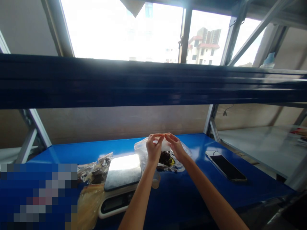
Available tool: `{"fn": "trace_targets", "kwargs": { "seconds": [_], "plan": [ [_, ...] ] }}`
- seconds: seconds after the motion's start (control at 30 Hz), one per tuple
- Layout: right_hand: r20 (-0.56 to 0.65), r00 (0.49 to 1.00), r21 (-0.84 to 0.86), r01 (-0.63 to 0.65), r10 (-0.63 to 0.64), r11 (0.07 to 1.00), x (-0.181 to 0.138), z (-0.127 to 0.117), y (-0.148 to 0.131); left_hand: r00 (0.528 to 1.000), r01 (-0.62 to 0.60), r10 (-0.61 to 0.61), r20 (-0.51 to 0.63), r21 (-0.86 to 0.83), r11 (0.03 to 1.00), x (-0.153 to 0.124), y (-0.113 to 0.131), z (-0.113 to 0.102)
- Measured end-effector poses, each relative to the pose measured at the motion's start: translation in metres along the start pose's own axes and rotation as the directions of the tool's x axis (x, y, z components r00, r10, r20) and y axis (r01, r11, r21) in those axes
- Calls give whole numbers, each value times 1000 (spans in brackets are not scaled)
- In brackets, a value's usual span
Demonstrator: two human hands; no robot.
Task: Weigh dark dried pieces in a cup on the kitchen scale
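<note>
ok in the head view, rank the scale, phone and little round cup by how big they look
1. Scale, though the left forearm may cover part
2. Phone
3. Little round cup

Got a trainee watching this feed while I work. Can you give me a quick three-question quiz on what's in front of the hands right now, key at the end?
1. Short answer: on the blue table, what lies to the right of the right hand?
2. True or false: the scale is to the left of the small round container.
3. Multiple choice: how do the right hand and the left hand stand to each other?
A) Wide apart
B) Fingertips close together
C) One crossed over the other at the wrist

Key:
1. A phone
2. True
3. B
</note>
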State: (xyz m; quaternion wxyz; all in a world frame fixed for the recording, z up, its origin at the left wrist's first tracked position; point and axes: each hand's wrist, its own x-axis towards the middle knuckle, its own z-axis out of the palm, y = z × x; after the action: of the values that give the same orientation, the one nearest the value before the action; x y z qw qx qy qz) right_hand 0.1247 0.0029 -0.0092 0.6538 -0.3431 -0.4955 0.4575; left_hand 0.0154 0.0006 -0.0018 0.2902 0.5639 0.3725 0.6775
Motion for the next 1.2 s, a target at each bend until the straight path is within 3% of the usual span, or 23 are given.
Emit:
{"fn": "trace_targets", "kwargs": {
  "seconds": [0.4,0.77,1.2],
  "plan": [
    [-27,1000,-34,-6,5,999,1,-1,3,994,3,0,-111,27,1000,2,-2,-1],
    [-37,999,-46,28,-29,999,2,-1,5,997,16,-14,-71,31,999,2,-8,3],
    [-146,989,-83,-1,-11,997,3,-2,7,1000,-10,10,2,5,1000,1,-5,1]
  ]
}}
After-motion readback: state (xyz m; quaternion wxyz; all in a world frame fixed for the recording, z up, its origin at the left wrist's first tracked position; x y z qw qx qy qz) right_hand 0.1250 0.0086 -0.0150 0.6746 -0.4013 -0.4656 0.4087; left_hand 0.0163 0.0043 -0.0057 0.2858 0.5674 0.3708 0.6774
